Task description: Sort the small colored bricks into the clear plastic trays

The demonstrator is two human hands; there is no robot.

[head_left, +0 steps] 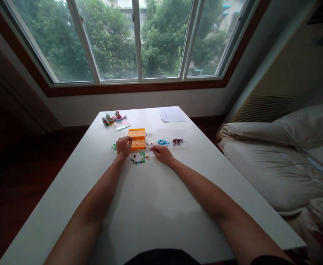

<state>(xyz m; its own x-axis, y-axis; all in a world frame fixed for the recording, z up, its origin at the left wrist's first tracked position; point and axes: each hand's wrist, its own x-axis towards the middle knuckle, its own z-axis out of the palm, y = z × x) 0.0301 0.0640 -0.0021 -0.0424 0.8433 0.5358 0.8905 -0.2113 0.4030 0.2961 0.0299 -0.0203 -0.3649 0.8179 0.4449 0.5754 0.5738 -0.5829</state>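
My left hand (124, 147) is at the left edge of an open orange box (136, 133), its thumb and fingers pinched together. Whatever is between those fingertips is too small to make out. Small pale pieces lie in the orange box. My right hand (163, 154) rests low over the table at the front of the clear boxes, fingers closed, the tips near a tiny red piece (151, 144); anything inside them is hidden. A loose group of small green, yellow, blue and dark pieces (139, 161) lies on the table between my hands.
Clear boxes hold blue pieces (162, 142), dark red pieces (177, 141) and green pieces (113, 146). Small colourful figures (111, 118) and a pastel card (121, 125) sit at the far left of the white table (161, 206). Paper sheets (172, 114) lie far right. A sofa (283, 158) stands rightward.
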